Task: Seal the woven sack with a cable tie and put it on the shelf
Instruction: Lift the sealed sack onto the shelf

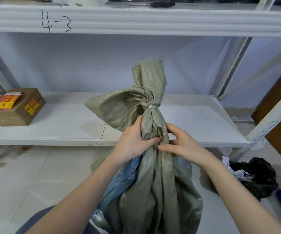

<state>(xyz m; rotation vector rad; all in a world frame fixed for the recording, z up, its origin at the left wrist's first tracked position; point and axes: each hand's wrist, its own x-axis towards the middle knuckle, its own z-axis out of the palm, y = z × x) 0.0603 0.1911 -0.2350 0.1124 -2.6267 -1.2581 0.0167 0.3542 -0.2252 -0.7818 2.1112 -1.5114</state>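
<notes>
A grey-green woven sack (155,186) stands upright in front of me, its body low in the view. Its gathered neck is cinched by a white cable tie (152,107), and the loose top flares above and to the left of the tie. Just below the tie, my left hand (133,142) grips the neck from the left. My right hand (182,143) grips it from the right. A blue woven layer (119,184) shows at the sack's left side. The white shelf (60,125) lies directly behind the sack.
A brown cardboard box (16,107) with red and yellow stickers sits at the shelf's left end. An upper shelf beam (136,19) marked "4-3" runs overhead. A black plastic bag (257,176) lies on the floor at right, beside the shelf's upright post (271,120).
</notes>
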